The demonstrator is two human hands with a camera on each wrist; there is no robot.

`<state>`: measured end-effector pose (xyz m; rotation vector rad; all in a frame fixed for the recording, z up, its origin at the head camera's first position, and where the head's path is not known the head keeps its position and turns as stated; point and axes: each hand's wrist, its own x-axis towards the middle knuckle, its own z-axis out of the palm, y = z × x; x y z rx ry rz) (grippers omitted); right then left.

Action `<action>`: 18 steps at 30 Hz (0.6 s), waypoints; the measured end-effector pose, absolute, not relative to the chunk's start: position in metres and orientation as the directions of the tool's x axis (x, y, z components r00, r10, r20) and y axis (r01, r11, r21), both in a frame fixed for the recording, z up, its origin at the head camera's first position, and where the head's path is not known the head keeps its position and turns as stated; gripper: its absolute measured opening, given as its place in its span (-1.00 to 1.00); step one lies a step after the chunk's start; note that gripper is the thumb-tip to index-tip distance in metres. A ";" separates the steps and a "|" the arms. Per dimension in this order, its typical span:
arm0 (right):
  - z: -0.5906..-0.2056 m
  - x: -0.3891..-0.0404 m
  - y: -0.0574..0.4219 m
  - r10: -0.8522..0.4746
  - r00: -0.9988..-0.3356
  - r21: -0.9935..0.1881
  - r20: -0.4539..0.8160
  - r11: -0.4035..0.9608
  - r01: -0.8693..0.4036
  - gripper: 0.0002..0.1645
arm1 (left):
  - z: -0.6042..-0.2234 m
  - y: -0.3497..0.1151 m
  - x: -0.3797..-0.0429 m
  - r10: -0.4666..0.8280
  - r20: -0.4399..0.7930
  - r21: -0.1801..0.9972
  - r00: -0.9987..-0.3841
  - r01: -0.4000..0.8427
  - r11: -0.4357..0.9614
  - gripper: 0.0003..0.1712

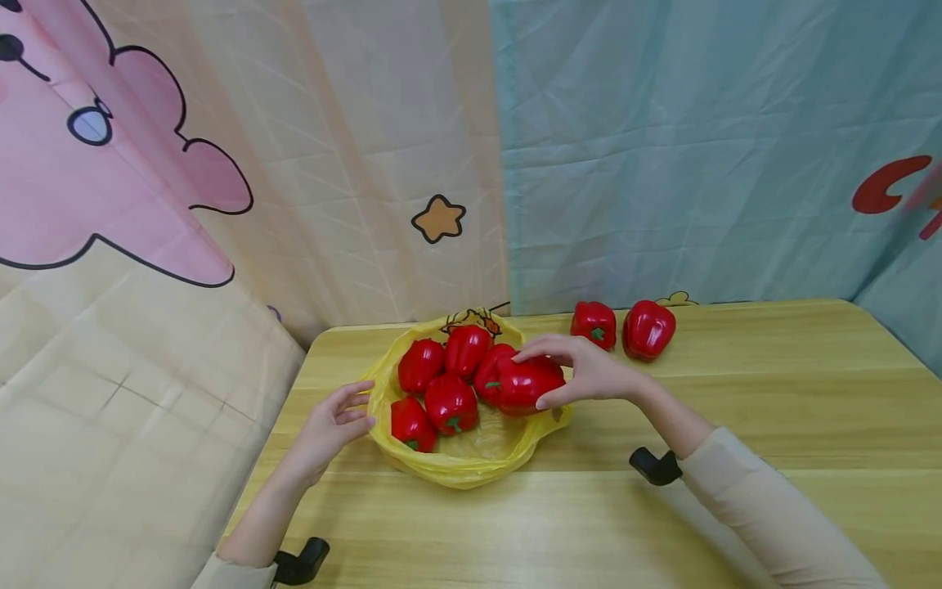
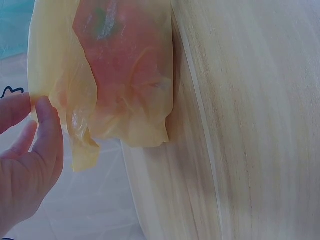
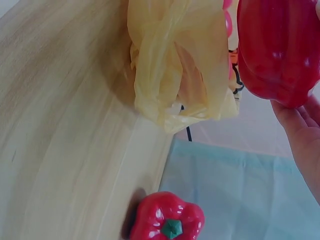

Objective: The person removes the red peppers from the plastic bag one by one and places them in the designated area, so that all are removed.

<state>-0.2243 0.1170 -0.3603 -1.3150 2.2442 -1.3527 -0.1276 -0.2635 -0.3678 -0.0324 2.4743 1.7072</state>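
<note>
A yellow plastic bag (image 1: 459, 473) stands with its mouth wide apart, several red bell peppers (image 1: 450, 402) inside it. My left hand (image 1: 327, 429) pinches the bag's left rim between thumb and fingers, as the left wrist view shows close up; a pepper shows through the thin plastic (image 2: 135, 120) there. Over the right side of the bag's mouth, my right hand (image 1: 589, 372) grips another red bell pepper (image 1: 531, 386), its green stem pointing left. In the right wrist view that pepper (image 3: 277, 50) is above the bag's rim, fingers under its end.
Two more red bell peppers, one with its stem facing me (image 1: 594, 325) and one on its side (image 1: 648, 330), lie at the table's back edge, right of the bag. A printed curtain (image 1: 625, 164) hangs behind the wooden table (image 1: 773, 393).
</note>
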 end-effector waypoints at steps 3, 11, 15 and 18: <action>-0.359 -0.225 0.121 -0.770 -0.588 -0.793 0.249 0.187 -0.580 -0.35 | -0.368 -0.263 -0.128 0.059 -0.121 0.928 -0.991 -0.091 0.361 -0.38; -0.352 -0.222 0.131 -0.752 -0.625 -0.810 0.210 0.224 -0.542 -0.33 | -0.368 -0.262 -0.129 0.054 -0.122 0.927 -0.991 -0.094 0.363 -0.38; -0.351 -0.222 0.135 -0.741 -0.636 -0.805 0.216 0.233 -0.546 -0.31 | -0.368 -0.262 -0.129 0.055 -0.126 0.926 -0.990 -0.098 0.365 -0.38; -0.352 -0.222 0.138 -0.731 -0.648 -0.803 0.214 0.246 -0.543 -0.31 | -0.368 -0.262 -0.129 0.056 -0.126 0.927 -0.990 -0.098 0.363 -0.38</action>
